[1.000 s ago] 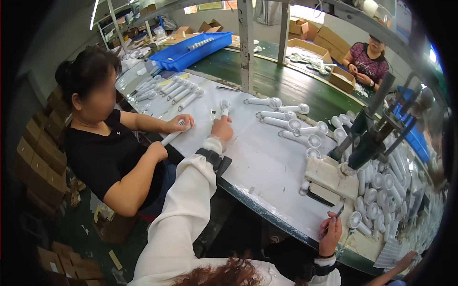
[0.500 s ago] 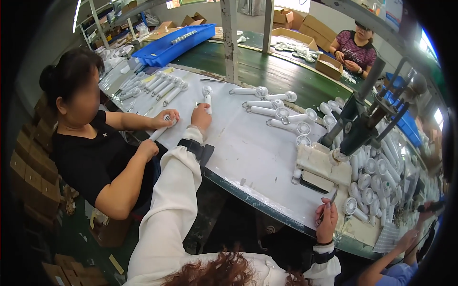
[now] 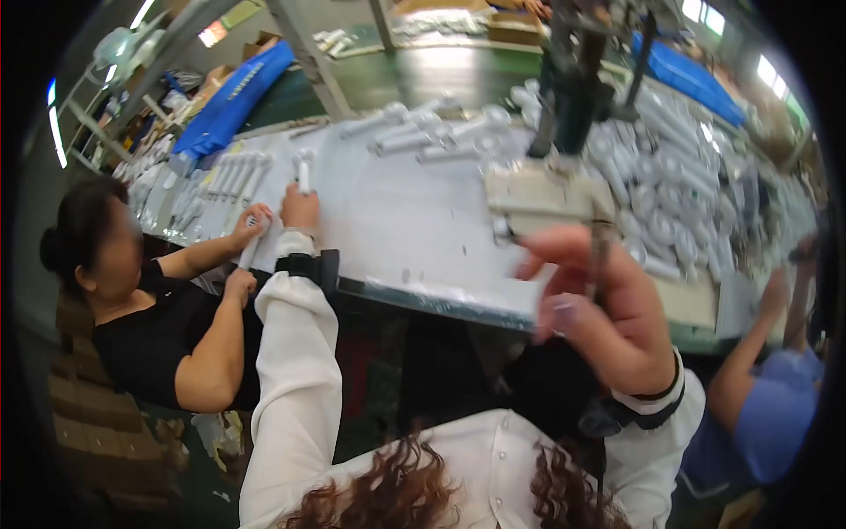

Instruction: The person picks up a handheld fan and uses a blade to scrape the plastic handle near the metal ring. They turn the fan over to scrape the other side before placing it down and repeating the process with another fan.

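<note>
At the far left of the table, my left hand [image 3: 300, 210] is closed around the handle of a small white handheld fan [image 3: 305, 174]. My right hand [image 3: 608, 309] is raised close to the camera, partly blurred. A thin, dark metal tool [image 3: 600, 257] runs between its fingers; its exact kind is unclear. Behind that hand a cream-coloured block fixture [image 3: 546, 189] sits under a dark press [image 3: 568, 97]. Several white handheld fans [image 3: 405, 137] lie along the table's far side, and a row of more fans [image 3: 236, 175] lies left of my left hand.
A person in black [image 3: 132, 317] sits at my left, holding another white fan [image 3: 251, 242]. At the right, a heap of fans [image 3: 661, 194] covers the table, near a person in blue [image 3: 775, 414]. Blue trays [image 3: 233, 101] and a green conveyor [image 3: 432, 75] stand farther back.
My right hand has risen from the table's front edge toward the camera, with the thin tool. The view has shifted; my left hand still grips the fan.
</note>
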`<state>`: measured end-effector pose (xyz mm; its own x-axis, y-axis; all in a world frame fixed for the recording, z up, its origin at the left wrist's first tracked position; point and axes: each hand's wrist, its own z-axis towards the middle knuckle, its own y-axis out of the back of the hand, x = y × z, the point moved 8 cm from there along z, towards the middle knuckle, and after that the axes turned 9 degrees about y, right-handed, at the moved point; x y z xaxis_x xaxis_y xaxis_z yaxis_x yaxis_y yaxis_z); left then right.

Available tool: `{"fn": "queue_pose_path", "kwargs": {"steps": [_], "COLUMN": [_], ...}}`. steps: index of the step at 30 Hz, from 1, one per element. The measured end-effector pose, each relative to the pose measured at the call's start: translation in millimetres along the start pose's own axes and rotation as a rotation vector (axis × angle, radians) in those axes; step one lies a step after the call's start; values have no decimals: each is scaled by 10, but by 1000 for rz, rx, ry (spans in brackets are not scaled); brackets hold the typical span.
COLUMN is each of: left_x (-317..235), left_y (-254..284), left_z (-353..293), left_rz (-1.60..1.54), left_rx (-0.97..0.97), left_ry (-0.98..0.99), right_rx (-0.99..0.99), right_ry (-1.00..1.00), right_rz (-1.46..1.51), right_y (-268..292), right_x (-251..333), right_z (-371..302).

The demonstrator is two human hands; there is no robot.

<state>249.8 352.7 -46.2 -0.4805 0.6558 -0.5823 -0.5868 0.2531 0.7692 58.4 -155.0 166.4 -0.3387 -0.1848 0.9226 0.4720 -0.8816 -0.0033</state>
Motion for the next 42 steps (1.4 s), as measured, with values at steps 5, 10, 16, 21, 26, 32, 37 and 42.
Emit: {"fn": "queue_pose_path", "kwargs": {"steps": [5, 10, 16, 21, 26, 32, 37, 42], "left_x": [-1537, -1981, -2190, -2122, -2344, -2236, -1996, -1904], "left_y": [833, 2526, 986, 645, 520, 34, -278, -273], "left_z": [-1733, -2514, -3941, -3781, -3565, -3694, -3697, -3695], "left_rz": [-590, -1121, -71, -518, -507, -492, -715, -803], "left_rx": [465, 225, 1369, 1287, 1104, 1051, 1153, 1144], "left_ry": [-344, -731, -973, -644, -596, -640, -431, -363], "right_rx": [318, 80, -155, -154, -306, -473, -434, -328], "right_ry": [-252, -368, -244, -240, 9, -11, 144, 121], "right_rz": [-192, -94, -253, -600, -728, -973, -1294, -1350], "right_y": [-123, 292, 711, 1035, 1445, 1920, 2623, 2574], "right_x": [-1067, -1465, -1138, -1060, -1009, -972, -919, -982], "right_z": [-658, -1413, -1420, -1488, -1390, -1476, -1503, -1399]}}
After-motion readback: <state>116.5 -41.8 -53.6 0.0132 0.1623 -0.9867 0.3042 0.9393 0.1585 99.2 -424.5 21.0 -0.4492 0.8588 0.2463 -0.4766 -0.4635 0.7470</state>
